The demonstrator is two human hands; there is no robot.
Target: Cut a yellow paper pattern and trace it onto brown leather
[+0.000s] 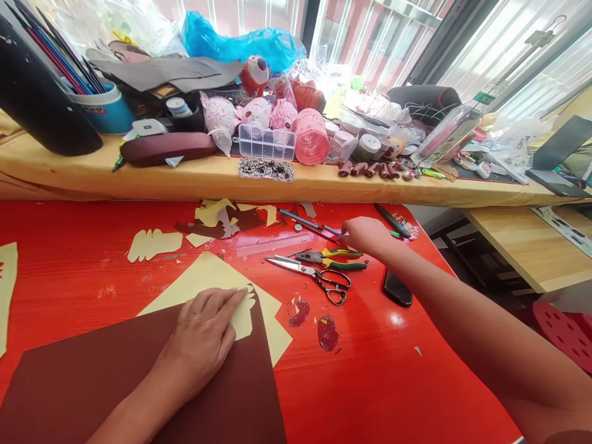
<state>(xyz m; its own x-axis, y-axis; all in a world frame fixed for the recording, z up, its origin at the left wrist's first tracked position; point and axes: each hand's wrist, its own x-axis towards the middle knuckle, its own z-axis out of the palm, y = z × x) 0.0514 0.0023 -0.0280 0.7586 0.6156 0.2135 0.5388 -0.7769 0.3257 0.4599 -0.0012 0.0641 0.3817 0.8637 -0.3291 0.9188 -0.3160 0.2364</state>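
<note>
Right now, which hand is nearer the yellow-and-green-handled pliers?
Right. The right hand is just beyond the handle ends of the pliers, and seems not to touch them. The left hand is much farther away, down to their left, flat on the brown sheet.

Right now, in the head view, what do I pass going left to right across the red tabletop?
Cream paper strip, scalloped cream paper cut-out, left hand, tailor's shears, right hand, black smartphone.
</note>
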